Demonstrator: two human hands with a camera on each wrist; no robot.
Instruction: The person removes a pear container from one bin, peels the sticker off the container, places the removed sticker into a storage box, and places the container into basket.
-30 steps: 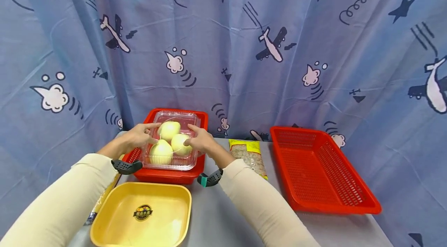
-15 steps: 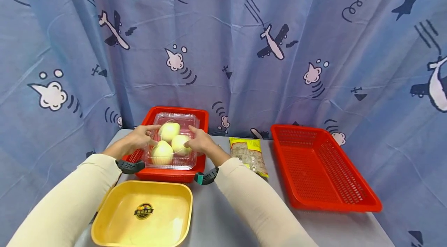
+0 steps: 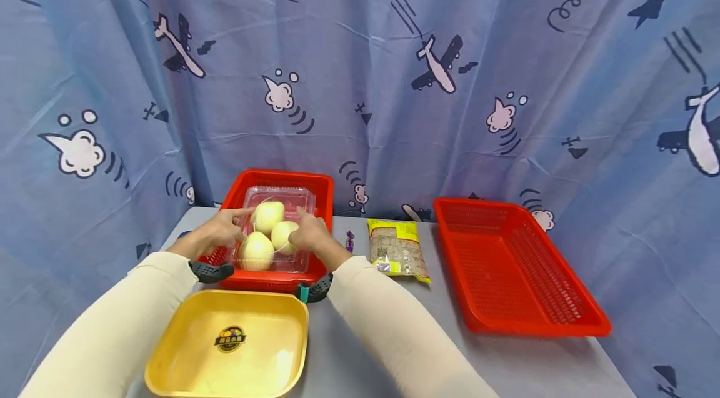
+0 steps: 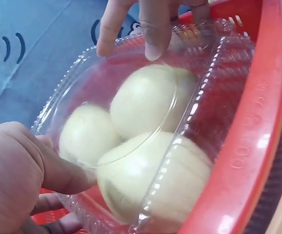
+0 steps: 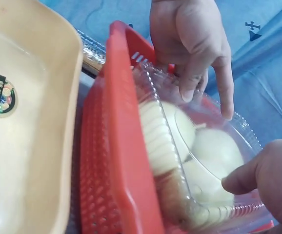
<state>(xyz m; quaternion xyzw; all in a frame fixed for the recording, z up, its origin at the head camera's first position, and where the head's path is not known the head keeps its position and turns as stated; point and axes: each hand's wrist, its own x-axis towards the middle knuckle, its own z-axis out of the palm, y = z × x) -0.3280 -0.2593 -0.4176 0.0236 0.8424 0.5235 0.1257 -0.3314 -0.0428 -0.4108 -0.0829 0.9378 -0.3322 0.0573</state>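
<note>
From my head view, my left hand (image 3: 216, 232) and right hand (image 3: 308, 237) flank a clear clamshell box (image 3: 275, 229) of three pale round fruits (image 3: 269, 215), which sits in a small red basket (image 3: 323, 189) at the back left of the tabletop (image 3: 360, 348). A yellow tray (image 3: 227, 345) lies in front of it; its round sticker is too small to read. A yellow-topped packet (image 3: 398, 249) and a larger red basket (image 3: 514, 267) lie to the right, their print illegible.

At my left wrist, my thumb (image 4: 58, 170) presses the box's near wall with fingers curled beneath, so I am gripping it; the basket rim shows raised digits, perhaps "00", unclear.

At my right wrist, my thumb (image 5: 243, 178) pinches the lid edge, while the left fingers (image 5: 192, 83) rest on the far rim.

I judge the thin plastic flexible and slippery, the load fairly heavy and bruisable; hold it from both sides, low, under the flange.
</note>
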